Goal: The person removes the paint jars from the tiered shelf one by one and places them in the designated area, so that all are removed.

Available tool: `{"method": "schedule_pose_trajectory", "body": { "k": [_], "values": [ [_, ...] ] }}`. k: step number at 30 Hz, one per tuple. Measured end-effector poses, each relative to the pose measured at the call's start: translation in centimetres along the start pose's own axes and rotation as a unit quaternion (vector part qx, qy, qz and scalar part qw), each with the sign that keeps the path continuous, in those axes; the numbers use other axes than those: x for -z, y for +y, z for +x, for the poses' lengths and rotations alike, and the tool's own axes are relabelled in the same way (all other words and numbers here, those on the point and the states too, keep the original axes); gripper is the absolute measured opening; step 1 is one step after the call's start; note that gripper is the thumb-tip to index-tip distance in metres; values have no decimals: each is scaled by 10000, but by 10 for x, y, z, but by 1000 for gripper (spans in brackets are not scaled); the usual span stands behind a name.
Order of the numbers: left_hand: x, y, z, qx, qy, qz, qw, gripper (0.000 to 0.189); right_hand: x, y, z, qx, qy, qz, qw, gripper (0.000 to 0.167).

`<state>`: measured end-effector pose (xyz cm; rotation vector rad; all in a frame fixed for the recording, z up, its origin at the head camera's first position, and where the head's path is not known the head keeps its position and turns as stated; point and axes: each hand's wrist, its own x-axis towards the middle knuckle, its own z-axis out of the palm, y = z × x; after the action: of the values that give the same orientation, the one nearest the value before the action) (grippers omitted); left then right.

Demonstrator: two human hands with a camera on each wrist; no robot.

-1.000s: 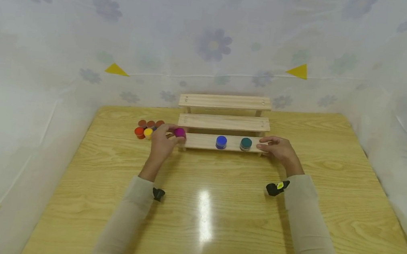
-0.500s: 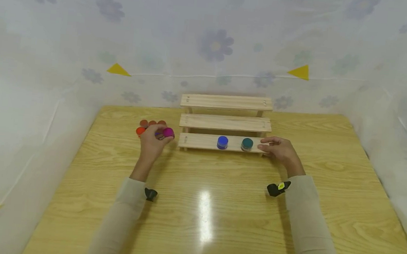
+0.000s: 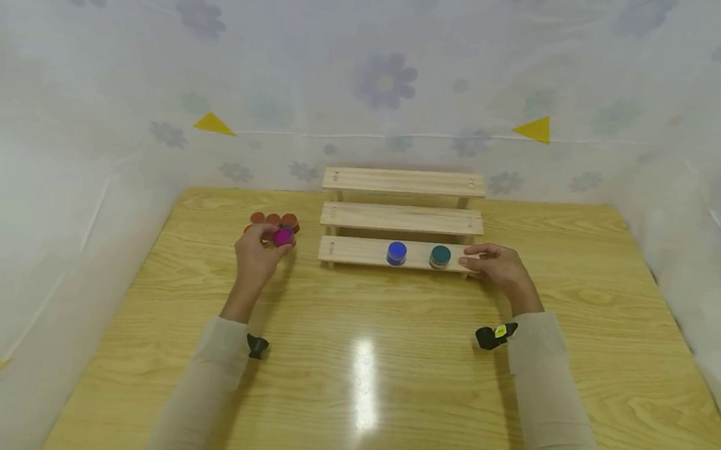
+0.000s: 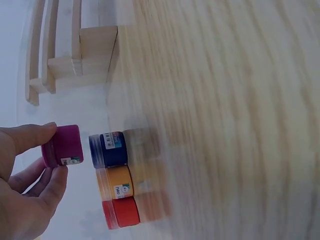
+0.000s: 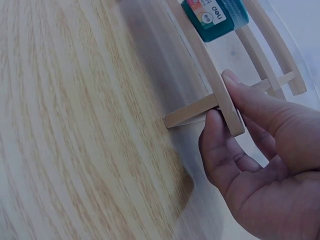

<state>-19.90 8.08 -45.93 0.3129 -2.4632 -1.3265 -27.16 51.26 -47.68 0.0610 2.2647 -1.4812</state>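
Observation:
My left hand (image 3: 255,255) pinches a magenta paint jar (image 4: 69,145) between thumb and fingers. In the left wrist view, a dark blue jar (image 4: 112,150), a yellow jar (image 4: 118,183) and a red jar (image 4: 126,212) stand in a row just beyond it. My right hand (image 3: 500,267) grips the right end of the lowest step of a three-step wooden rack (image 3: 358,250), thumb on top and fingers underneath. On that step stand a blue jar (image 3: 397,252) and a teal jar (image 3: 440,256), the teal one nearer my right hand.
Several brown-lidded jars (image 3: 273,220) sit behind the row at the rack's left. The rack's middle step (image 3: 402,219) and top step (image 3: 405,182) rise toward the flowered curtain (image 3: 322,71) behind the wooden table (image 3: 425,373).
My left hand has carried the magenta jar leftward from the left end of the lowest step to over the jar group. My right hand keeps its grip on the rack.

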Motion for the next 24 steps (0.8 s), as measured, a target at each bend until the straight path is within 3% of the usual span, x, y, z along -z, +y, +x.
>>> {"method": "schedule_pose_trajectory", "body": {
  "k": [5, 9, 18, 24],
  "values": [
    [1, -5, 1, 424, -144, 121, 9989, 39, 1, -3, -1, -59, -48, 35, 10000, 54],
    [1, -8, 2, 586, -234, 190, 9978, 40, 2, -3, -1, -100, -98, 75, 9999, 55],
    [0, -12, 2, 575, -218, 430, 9972, 41, -1, -29, -23, -140, -203, 206, 9995, 49],
    [-1, -14, 2, 577, -268, 677, 9957, 41, -2, -30, -24, -144, -210, 195, 9995, 49]
  ]
}}
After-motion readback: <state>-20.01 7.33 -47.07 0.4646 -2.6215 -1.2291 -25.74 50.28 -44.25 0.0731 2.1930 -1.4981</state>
